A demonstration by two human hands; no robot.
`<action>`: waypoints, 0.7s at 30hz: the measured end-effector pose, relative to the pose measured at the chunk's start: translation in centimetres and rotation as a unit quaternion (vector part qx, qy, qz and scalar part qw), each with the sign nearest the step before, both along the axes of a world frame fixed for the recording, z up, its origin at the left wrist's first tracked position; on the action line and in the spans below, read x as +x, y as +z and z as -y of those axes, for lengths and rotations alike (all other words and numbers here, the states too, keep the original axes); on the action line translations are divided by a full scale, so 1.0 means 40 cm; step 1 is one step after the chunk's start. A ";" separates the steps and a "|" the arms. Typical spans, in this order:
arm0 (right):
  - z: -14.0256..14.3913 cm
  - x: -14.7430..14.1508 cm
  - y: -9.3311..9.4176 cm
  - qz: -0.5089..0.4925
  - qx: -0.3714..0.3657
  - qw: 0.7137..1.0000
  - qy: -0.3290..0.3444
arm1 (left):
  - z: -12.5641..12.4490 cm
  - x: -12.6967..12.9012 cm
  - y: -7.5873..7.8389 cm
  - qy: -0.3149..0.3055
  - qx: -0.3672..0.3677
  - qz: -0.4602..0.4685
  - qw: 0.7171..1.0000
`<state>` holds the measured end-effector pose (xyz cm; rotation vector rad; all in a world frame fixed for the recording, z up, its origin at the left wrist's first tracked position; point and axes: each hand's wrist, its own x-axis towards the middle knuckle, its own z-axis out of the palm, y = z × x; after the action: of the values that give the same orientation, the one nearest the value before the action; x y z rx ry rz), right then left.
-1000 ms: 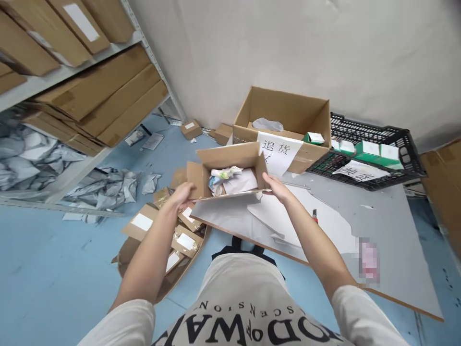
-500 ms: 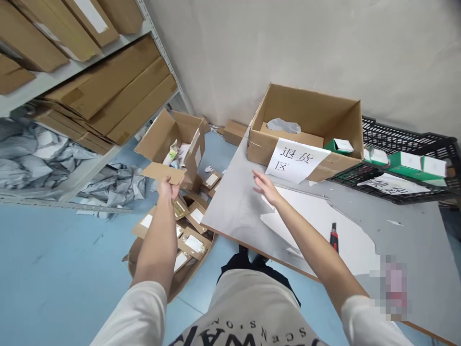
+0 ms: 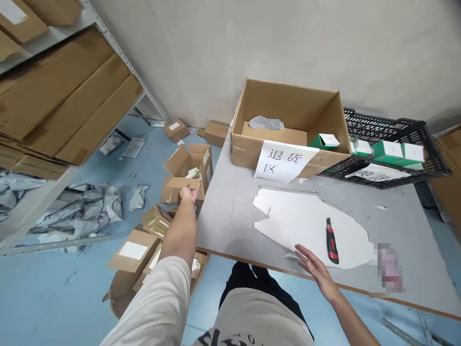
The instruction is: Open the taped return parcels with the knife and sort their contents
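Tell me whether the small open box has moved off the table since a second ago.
Yes. The small open box, held by the left hand, now hangs left of the table edge, over the floor.

White short-sleeved T-shirt with black lettering, dark trousers.

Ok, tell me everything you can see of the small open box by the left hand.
The small open box is plain brown cardboard, its flaps standing open, tilted beside the table's left edge above the blue floor. White paper and something greenish show inside. A white label sits on its right wall. The left hand touches its near flap from below, fingers curled at the edge. Whether the box rests on anything cannot be told.
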<state>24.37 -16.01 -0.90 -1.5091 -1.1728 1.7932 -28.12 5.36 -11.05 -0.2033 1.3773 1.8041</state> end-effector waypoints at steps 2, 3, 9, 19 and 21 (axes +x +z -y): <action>0.025 0.015 -0.011 0.003 -0.003 1.000 -0.007 | -0.021 0.005 -0.007 -0.012 -0.005 0.018 1.000; 0.033 0.020 -0.017 0.004 -0.005 1.000 -0.008 | -0.029 0.005 -0.008 -0.019 -0.006 0.027 0.999; 0.060 0.022 -0.032 0.004 -0.020 1.000 -0.007 | -0.030 0.008 -0.011 -0.062 -0.002 0.044 0.997; 0.024 -0.029 -0.068 -0.019 0.018 1.000 -0.006 | 0.050 0.022 0.079 -0.095 0.008 0.034 0.995; 0.004 -0.040 -0.090 -0.020 0.036 0.999 -0.010 | 0.074 0.026 0.102 -0.101 0.011 0.025 0.995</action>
<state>22.75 -16.17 -4.50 -1.4331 -1.1869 1.7411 -27.07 2.39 -6.96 -0.0919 1.2945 1.6353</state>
